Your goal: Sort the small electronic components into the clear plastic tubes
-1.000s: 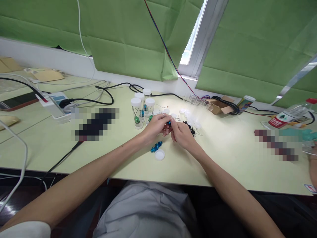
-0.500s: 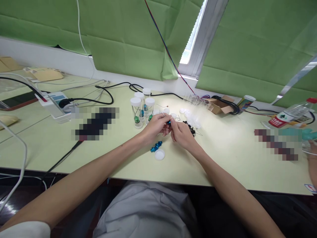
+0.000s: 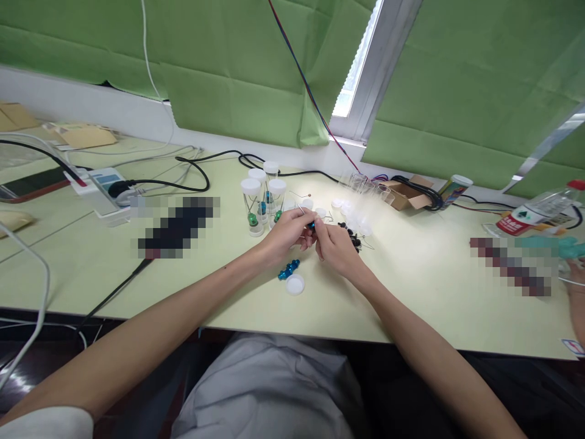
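Observation:
Both hands meet above the middle of the table [image 3: 425, 305]. My left hand [image 3: 291, 230] and my right hand [image 3: 333, 244] are closed around a small blue metallic fitting [image 3: 311, 225], mostly covered by the fingers. A thin metal wire [image 3: 300, 209] sticks up by my left fingers. Below the hands lie several blue fittings [image 3: 289, 269] in a row, beside a white round cap [image 3: 295, 285]. Left of the hands stand several clear tubes with white caps [image 3: 251, 207], holding green or blue pieces with wires. Small black parts [image 3: 355, 242] lie just behind my right hand.
White caps [image 3: 351, 213] and empty clear tubes [image 3: 359, 182] lie toward the back. A cardboard box [image 3: 409, 195] with black cable stands behind. At left are a power strip [image 3: 107, 192] and cables; at right, a plastic bottle [image 3: 534, 210] and another person's hand [image 3: 576, 274].
My hands stay in almost the same place, still closed on the blue fitting. The other person's hand at the right edge has shifted slightly.

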Demonstrator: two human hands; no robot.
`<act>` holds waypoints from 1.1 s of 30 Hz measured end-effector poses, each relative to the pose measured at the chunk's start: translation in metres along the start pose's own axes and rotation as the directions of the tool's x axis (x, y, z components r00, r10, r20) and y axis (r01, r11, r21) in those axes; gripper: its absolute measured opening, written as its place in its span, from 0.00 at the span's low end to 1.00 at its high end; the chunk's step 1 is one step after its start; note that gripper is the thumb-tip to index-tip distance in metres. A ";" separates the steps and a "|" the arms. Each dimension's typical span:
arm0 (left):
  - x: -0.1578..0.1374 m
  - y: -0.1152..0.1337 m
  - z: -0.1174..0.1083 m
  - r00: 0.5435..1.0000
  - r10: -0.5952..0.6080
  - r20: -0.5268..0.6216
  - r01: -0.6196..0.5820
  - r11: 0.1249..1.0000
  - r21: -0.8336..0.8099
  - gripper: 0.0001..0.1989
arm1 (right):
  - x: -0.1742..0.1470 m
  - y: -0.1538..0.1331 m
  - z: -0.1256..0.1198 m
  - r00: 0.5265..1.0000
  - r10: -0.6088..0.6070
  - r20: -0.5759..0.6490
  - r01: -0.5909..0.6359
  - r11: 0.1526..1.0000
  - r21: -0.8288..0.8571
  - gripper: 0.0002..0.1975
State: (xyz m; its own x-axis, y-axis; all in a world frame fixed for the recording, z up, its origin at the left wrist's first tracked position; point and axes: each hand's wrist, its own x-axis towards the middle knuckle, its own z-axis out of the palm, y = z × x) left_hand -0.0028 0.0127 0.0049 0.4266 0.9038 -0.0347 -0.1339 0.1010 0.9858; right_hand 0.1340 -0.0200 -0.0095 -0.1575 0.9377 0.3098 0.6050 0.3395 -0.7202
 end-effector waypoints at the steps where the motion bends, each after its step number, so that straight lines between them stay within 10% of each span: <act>1: 0.000 0.000 0.000 1.000 -0.002 -0.003 0.002 1.000 0.000 0.08 | 0.000 0.000 0.000 1.000 -0.001 0.000 0.001 1.000 -0.001 0.34; 33: 0.000 0.002 0.002 1.000 -0.003 0.026 0.005 0.998 -0.070 0.10 | 0.001 0.002 0.000 0.999 0.026 -0.018 -0.024 0.994 0.103 0.37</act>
State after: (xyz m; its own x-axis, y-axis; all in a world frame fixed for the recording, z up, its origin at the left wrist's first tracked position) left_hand -0.0017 0.0121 0.0073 0.4500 0.8924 -0.0335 -0.1943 0.1345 0.9717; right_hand 0.1351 -0.0186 -0.0105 -0.1274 0.9446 0.3024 0.5253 0.3228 -0.7873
